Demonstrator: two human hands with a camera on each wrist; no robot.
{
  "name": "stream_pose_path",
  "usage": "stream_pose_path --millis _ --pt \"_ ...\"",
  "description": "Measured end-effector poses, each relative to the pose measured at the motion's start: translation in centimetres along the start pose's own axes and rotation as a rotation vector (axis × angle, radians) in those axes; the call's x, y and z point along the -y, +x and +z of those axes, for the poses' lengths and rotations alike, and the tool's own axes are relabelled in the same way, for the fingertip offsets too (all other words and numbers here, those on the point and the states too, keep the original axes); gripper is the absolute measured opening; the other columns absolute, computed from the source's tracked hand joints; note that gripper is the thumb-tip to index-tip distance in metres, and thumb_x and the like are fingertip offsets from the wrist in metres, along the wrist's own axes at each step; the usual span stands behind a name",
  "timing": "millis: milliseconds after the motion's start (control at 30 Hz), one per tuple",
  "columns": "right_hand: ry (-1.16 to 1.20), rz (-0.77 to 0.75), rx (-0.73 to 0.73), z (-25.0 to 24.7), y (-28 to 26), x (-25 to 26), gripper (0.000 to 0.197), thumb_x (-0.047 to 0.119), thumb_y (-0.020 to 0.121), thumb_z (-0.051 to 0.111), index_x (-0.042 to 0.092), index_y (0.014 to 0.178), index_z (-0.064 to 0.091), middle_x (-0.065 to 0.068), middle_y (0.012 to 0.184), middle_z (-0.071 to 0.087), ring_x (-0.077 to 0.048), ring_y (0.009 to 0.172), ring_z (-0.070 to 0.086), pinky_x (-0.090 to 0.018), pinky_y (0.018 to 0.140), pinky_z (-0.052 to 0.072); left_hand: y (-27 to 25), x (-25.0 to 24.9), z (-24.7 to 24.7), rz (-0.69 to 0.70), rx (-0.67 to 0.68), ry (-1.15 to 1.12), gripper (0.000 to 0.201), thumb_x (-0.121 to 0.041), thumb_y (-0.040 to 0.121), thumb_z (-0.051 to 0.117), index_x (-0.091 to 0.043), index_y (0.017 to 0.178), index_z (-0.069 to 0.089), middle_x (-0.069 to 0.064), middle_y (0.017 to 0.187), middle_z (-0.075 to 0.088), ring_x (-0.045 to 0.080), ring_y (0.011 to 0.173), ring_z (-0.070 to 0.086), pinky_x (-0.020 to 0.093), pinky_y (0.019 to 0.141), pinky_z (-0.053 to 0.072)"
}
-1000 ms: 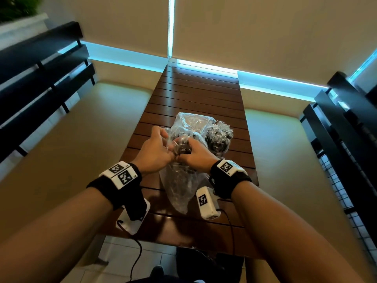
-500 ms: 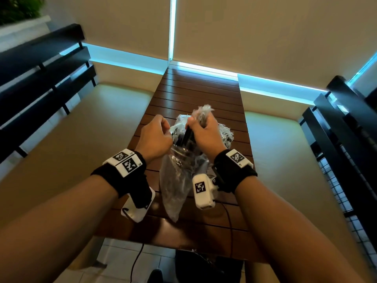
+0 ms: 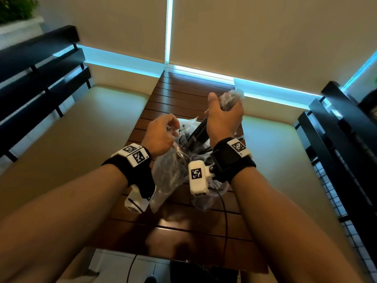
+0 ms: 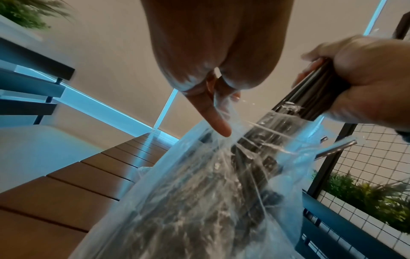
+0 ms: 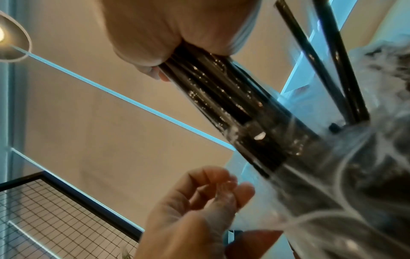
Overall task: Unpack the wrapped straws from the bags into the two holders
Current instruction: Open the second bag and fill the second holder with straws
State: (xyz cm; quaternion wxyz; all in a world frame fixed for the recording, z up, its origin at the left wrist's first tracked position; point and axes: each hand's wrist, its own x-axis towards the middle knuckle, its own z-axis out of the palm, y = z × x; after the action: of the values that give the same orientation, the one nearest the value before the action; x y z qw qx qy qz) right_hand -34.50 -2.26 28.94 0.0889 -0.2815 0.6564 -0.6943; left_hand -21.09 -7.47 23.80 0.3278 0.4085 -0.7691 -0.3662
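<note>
The right hand (image 3: 223,119) held a tight bunch of black straws (image 5: 224,105) slanting up out of the clear bag (image 4: 199,201), whose edge the left hand (image 3: 161,137) pinched lower left.

No readable txt; only square coded markers on wrist cams (image 3: 197,174) & bands.

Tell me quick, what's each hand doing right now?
Left hand: pinches the edge of the clear plastic bag.
Right hand: grips a bundle of black wrapped straws, partly out of the bag.
</note>
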Motion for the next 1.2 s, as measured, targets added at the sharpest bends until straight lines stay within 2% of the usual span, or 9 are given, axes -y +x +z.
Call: stream_pose_path --millis 100,300,533,633,733,833,900,1033,1200 --pt "0.008 -0.028 -0.058 0.0 1.1 0.8 0.027 0.042 0.074 0.07 0.028 0.07 0.047 -0.014 0.077 0.066 -0.036 0.068 0.067 -0.05 0.063 0.059 0.7 0.8 0.3 0.02 -0.002 0.12 0.026 0.013 0.085 0.056 -0.01 0.088 0.067 0.003 0.099 0.061 0.017 0.086 0.065 0.014 0.068 0.05" --pt "0.036 -0.026 -0.095 -0.2 2.4 1.7 0.023 0.032 0.078 0.072 0.025 0.074 0.05 -0.014 0.078 0.068 -0.033 0.067 0.069 -0.046 0.062 0.06 1.6 2.3 0.2 -0.013 0.072 0.323 0.019 -0.005 0.088 0.057 -0.015 0.094 0.072 0.008 0.111 0.058 0.023 0.101 0.057 0.024 0.084 0.039" --pt "0.127 -0.111 -0.127 -0.7 4.2 5.3 0.025 0.022 0.08 0.071 0.025 0.073 0.047 -0.008 0.074 0.061 -0.039 0.067 0.066 -0.049 0.059 0.058 2.1 0.1 0.7 0.093 0.121 0.42 0.018 -0.026 0.097 0.052 -0.018 0.101 0.067 0.002 0.118 0.049 0.016 0.105 0.051 0.039 0.096 0.048" --pt "0.197 -0.181 -0.138 -1.9 5.9 7.2 0.023 0.011 0.081 0.067 0.021 0.074 0.047 -0.004 0.067 0.058 -0.027 0.054 0.06 -0.045 0.053 0.058 2.4 -0.8 0.9 0.101 0.117 0.378 0.024 -0.022 0.093 0.048 -0.018 0.109 0.066 0.003 0.12 0.049 0.019 0.112 0.051 0.041 0.098 0.047" --pt "0.285 -0.195 -0.155 -2.8 7.1 8.7 0.02 0.002 0.082 0.064 0.014 0.077 0.048 -0.006 0.064 0.056 -0.019 0.046 0.055 -0.034 0.049 0.053 2.4 -2.2 0.8 0.149 0.144 0.105 0.064 -0.031 0.075 0.057 -0.02 0.138 0.045 0.006 0.139 0.043 0.021 0.129 0.043 0.045 0.109 0.039" --pt "0.323 -0.178 -0.128 -2.7 6.9 9.4 0.02 -0.001 0.082 0.063 0.012 0.079 0.049 -0.008 0.064 0.055 -0.019 0.045 0.053 -0.03 0.048 0.051 2.5 -4.7 1.5 0.251 0.232 0.035 0.101 -0.051 0.068 0.072 -0.021 0.151 0.023 0.005 0.153 0.035 0.016 0.139 0.036 0.034 0.112 0.029" --pt "0.353 -0.15 -0.087 -2.4 6.4 9.6 0.019 -0.001 0.082 0.064 0.011 0.08 0.05 -0.009 0.065 0.055 -0.018 0.046 0.053 -0.029 0.049 0.05 3.0 -6.4 2.3 0.314 0.174 0.026 0.099 -0.054 0.066 0.081 -0.02 0.145 0.032 0.003 0.141 0.049 0.015 0.126 0.05 0.029 0.104 0.04" --pt "0.383 -0.081 -0.008 -2.5 4.9 9.5 0.019 0.006 0.085 0.07 0.011 0.087 0.052 -0.003 0.066 0.057 -0.017 0.052 0.057 -0.029 0.056 0.053 4.0 -8.1 3.3 0.254 -0.018 0.038 0.029 -0.032 0.08 0.078 -0.022 0.094 0.055 -0.012 0.079 0.059 0.002 0.069 0.054 0.014 0.061 0.037" --pt "0.539 0.042 0.191 -2.7 3.7 8.1 0.035 0.013 0.078 0.084 0.011 0.098 0.055 -0.008 0.083 0.059 -0.02 0.068 0.06 -0.033 0.072 0.057 4.0 -8.3 3.9 0.25 -0.086 0.082 0.022 -0.016 0.08 0.063 -0.028 0.07 0.048 -0.011 0.064 0.055 0.01 0.059 0.052 0.026 0.059 0.039"
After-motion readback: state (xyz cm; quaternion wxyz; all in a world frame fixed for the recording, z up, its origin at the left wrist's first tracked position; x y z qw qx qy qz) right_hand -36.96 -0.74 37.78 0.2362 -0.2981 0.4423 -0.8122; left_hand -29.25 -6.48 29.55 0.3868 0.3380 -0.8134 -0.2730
